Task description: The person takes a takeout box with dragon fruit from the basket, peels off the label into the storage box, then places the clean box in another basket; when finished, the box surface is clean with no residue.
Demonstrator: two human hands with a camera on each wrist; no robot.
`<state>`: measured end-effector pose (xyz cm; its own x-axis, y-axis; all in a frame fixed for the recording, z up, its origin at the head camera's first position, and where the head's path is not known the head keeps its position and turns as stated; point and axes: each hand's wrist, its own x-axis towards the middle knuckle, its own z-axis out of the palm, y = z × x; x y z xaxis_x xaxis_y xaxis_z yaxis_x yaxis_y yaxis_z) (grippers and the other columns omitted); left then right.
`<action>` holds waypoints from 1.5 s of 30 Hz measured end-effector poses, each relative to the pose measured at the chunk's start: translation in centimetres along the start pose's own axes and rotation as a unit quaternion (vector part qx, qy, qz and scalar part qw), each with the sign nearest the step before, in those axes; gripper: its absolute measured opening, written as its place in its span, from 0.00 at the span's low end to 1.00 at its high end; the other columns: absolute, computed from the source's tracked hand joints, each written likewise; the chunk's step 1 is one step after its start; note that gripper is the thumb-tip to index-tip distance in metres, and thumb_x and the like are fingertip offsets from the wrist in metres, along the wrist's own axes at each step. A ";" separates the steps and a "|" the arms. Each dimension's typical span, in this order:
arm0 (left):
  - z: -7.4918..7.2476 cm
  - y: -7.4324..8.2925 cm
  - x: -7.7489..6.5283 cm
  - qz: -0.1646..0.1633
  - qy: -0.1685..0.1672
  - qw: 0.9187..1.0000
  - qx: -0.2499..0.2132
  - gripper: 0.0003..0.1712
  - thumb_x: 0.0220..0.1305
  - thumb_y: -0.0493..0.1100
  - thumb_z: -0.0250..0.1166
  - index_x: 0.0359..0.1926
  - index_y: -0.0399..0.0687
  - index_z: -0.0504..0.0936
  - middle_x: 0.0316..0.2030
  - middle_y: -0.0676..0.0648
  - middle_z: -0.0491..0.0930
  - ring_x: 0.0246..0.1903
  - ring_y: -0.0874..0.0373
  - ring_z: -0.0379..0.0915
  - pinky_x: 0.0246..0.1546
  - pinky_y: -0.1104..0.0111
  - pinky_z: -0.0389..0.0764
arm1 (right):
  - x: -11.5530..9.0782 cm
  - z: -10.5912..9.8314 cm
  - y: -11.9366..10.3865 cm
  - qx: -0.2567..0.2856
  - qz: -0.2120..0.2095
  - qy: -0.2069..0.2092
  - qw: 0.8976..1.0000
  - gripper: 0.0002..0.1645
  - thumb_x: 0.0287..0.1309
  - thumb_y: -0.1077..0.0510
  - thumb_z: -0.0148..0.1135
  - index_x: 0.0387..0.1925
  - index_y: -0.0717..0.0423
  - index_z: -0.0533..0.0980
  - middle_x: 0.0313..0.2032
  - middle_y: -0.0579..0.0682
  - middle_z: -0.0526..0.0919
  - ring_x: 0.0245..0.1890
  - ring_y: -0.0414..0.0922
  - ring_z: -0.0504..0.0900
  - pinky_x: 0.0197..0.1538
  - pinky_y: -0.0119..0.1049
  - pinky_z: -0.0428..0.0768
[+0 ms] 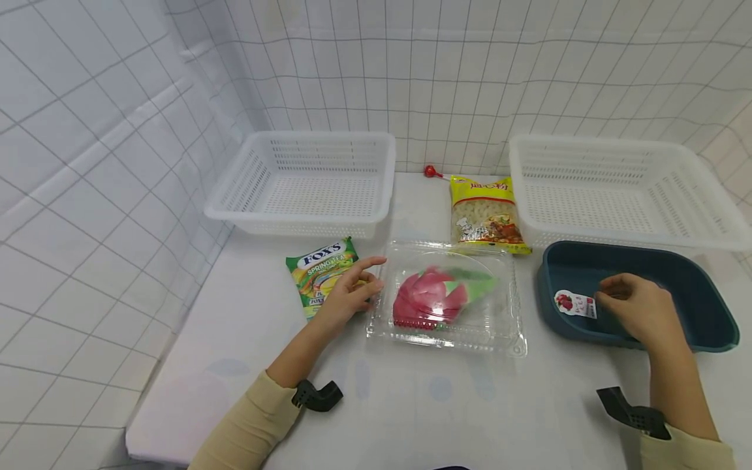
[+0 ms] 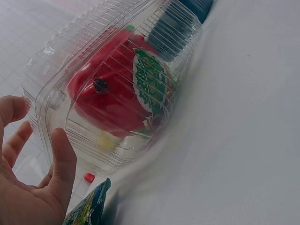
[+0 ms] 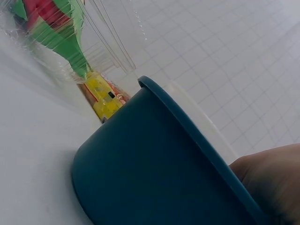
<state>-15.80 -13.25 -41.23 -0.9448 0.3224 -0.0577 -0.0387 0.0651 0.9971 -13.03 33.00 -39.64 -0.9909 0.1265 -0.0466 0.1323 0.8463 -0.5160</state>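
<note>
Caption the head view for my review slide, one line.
Left hand at a clear plastic clamshell box containing a red-and-green object, right hand inside a rounded dark-teal plastic tub.

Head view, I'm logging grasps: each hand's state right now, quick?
Left hand: open, beside the clear container.
Right hand: fingers bent by a white-and-red label in the blue basin; grip unclear.

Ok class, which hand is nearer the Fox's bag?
Left. The left hand partly covers the Fox's bag in the head view; the right hand is far to the bag's right, in the blue tub.
</note>
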 end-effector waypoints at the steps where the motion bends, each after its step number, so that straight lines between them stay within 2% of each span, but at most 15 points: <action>1: 0.0 0.0 0.0 0.000 0.000 1.000 0.001 0.26 0.70 0.41 0.57 0.68 0.51 0.68 0.44 0.43 0.68 0.39 0.54 0.69 0.34 0.71 0.76 | 0.0 0.0 0.0 0.000 0.002 0.000 1.000 0.20 0.66 0.56 0.58 0.50 0.70 0.73 0.47 0.72 0.78 0.48 0.68 0.74 0.43 0.62 0.72; 14: 0.4 -0.3 0.3 0.011 0.015 1.000 0.020 0.26 0.70 0.43 0.56 0.68 0.50 0.67 0.42 0.44 0.68 0.35 0.56 0.67 0.30 0.72 0.75 | -0.3 -0.1 0.0 0.020 0.014 0.014 1.000 0.24 0.67 0.53 0.57 0.53 0.70 0.72 0.48 0.73 0.77 0.48 0.67 0.74 0.42 0.61 0.74; 17: 0.6 -0.5 0.3 0.020 0.017 1.000 0.017 0.26 0.71 0.43 0.55 0.68 0.50 0.66 0.40 0.44 0.68 0.31 0.58 0.66 0.27 0.73 0.73 | -0.3 -0.1 0.0 0.021 0.010 0.019 1.000 0.24 0.67 0.53 0.57 0.52 0.70 0.72 0.48 0.73 0.77 0.47 0.67 0.74 0.42 0.61 0.74; 22: 0.9 -0.7 0.3 0.038 0.000 0.999 0.017 0.29 0.71 0.40 0.56 0.70 0.52 0.61 0.37 0.44 0.68 0.21 0.60 0.64 0.21 0.74 0.70 | -0.3 -0.1 0.0 0.023 0.007 0.025 0.999 0.24 0.67 0.52 0.58 0.52 0.69 0.73 0.47 0.72 0.78 0.47 0.66 0.75 0.40 0.59 0.74; 27: 1.1 -1.0 0.3 0.056 -0.004 0.998 0.012 0.31 0.68 0.39 0.58 0.70 0.52 0.62 0.34 0.45 0.67 0.19 0.60 0.62 0.19 0.74 0.69 | -0.3 -0.1 -0.1 0.023 0.002 0.032 0.999 0.24 0.67 0.51 0.58 0.51 0.69 0.74 0.46 0.71 0.78 0.46 0.65 0.75 0.38 0.56 0.75; 34: 1.9 -1.5 0.2 0.094 0.023 0.995 -0.012 0.25 0.66 0.35 0.57 0.64 0.41 0.67 0.29 0.47 0.65 0.15 0.64 0.59 0.15 0.75 0.64 | -0.4 -0.2 -0.4 0.025 0.004 0.036 0.999 0.24 0.67 0.50 0.56 0.52 0.68 0.74 0.46 0.71 0.79 0.46 0.65 0.75 0.38 0.56 0.75; 39: 2.4 -1.5 0.2 0.107 0.050 0.992 -0.036 0.21 0.62 0.31 0.56 0.57 0.36 0.68 0.28 0.48 0.64 0.14 0.66 0.58 0.15 0.77 0.61 | -0.3 -0.3 -0.4 0.029 0.019 0.040 0.999 0.26 0.67 0.49 0.56 0.53 0.69 0.73 0.48 0.71 0.78 0.47 0.66 0.74 0.39 0.57 0.74; 41: 2.6 -1.5 0.1 0.111 0.056 0.992 -0.037 0.20 0.61 0.31 0.56 0.56 0.35 0.68 0.28 0.48 0.64 0.13 0.66 0.58 0.15 0.77 0.61 | -0.3 -0.4 -0.4 0.033 0.025 0.045 0.998 0.27 0.67 0.49 0.57 0.54 0.69 0.73 0.48 0.71 0.78 0.48 0.66 0.74 0.40 0.58 0.74; 45: 2.7 -1.5 0.0 0.119 0.067 0.990 -0.036 0.20 0.61 0.31 0.56 0.54 0.36 0.69 0.29 0.48 0.64 0.13 0.66 0.57 0.15 0.77 0.61 | 0.0 -0.7 -0.5 0.036 0.038 0.060 0.997 0.27 0.67 0.48 0.55 0.54 0.68 0.73 0.49 0.70 0.78 0.49 0.65 0.73 0.40 0.54 0.74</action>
<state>-14.90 -10.79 -42.85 -0.9643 0.1926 0.1818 0.1719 -0.0670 0.9828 -13.04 32.94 -38.80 -0.9670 0.2546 0.0125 0.2014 0.7932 -0.5747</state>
